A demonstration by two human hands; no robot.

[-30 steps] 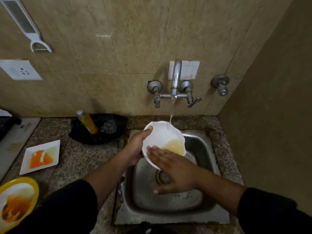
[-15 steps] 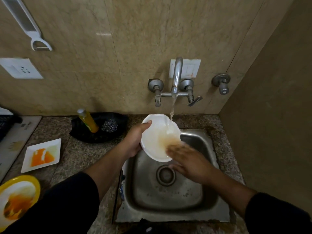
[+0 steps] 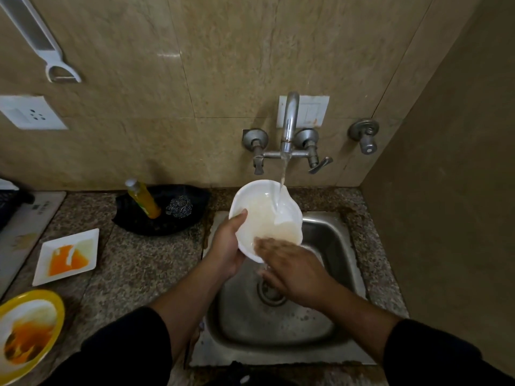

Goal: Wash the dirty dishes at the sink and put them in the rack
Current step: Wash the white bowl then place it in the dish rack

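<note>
Hands work over the sink: the left hand grips the white bowl under the tap; the right hand, fingers flat, rubs inside. This is the rinsing step; next likely calls for tipping out the cloudy water.

The speckled granite desk carried a square white plate smeared orange and, nearer, a round yellow-rimmed plate. A black tray sat against the wall, beside the inset steel sink.
</note>
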